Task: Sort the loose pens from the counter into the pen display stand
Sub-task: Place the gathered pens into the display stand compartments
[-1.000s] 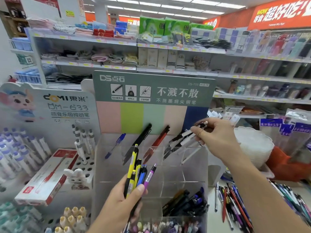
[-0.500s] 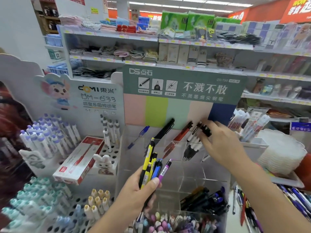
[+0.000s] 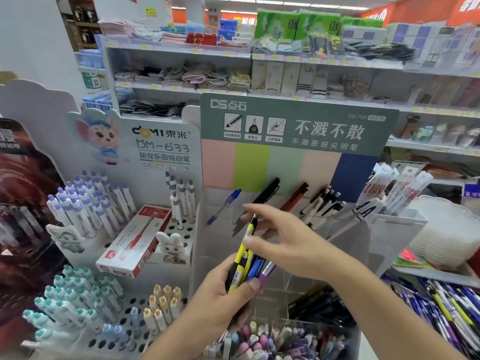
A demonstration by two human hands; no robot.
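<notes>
Bundle of pens (image 3: 245, 268) sits in the left hand (image 3: 220, 297), fingers curled round the barrels, thumb clamped across the front. Yellow-and-black ones on its left side, a blue one and a purple one on its right. Tips point up and away from the palm.

Right hand (image 3: 283, 240) reaches across from the right, just above the left. Thumb and forefinger pinch the tallest yellow pen (image 3: 249, 229) near its top end; the other fingers are spread loose. That pen's lower end is in the bundle.

Directly behind both hands: clear acrylic pen display stand (image 3: 389, 229), tiered compartments. Back row, beyond the right hand's fingertips, holds a blue pen (image 3: 226, 203), a black pen (image 3: 265, 193), a red pen (image 3: 296, 197), each leaning right. Further right in that row, a group of white-and-black pens (image 3: 324, 203). Below the right forearm, a lower compartment with dark pens (image 3: 319, 305); at the stand's front edge, under the left wrist, a bin of mixed pastel pens (image 3: 272, 341).

Green header card (image 3: 298, 126) with pastel stripes stands above the stand.

Right of the right forearm: loose pens (image 3: 441, 307) piled on the counter, mostly blue, purple, some yellow.

Left of the left hand: white peg-hole display (image 3: 168, 229) with purple-capped, teal-capped and cream-capped pens standing in the holes, a red-and-white pen box (image 3: 135, 242) lying tilted on it, a small rabbit figure (image 3: 171, 245) beside the box.
</notes>
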